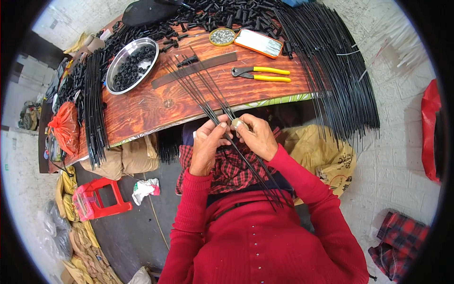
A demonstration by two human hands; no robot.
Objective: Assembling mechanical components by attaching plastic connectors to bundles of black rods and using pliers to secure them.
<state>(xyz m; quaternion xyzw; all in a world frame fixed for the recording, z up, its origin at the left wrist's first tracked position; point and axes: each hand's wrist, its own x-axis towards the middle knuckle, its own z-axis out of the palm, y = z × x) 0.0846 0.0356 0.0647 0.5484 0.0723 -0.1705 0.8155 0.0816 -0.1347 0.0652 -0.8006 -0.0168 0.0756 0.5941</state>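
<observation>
My left hand (205,144) is closed around a loose bunch of thin black rods (249,164), thumb and fingers pinched together near the table's front edge. Close beside it, my right hand (259,135) also grips the rods. A small tan piece (239,124) shows at its thumb and fingertips; I cannot make out what it is. The rods slant from over the table down across my lap, which a red-and-black checked cloth (213,166) covers. Beyond my hands lie a flat metal strip (215,62), a black fitting (187,61) and yellow-handled pincers (270,72).
A steel bowl (111,81) of small black rings sits on the wooden table (142,111). Behind are a round tin (222,37), a tray of pins (259,43) and heaped black fittings (236,14). Rod bundles lie right (338,71) and left (94,109). A red stool (111,206) stands left.
</observation>
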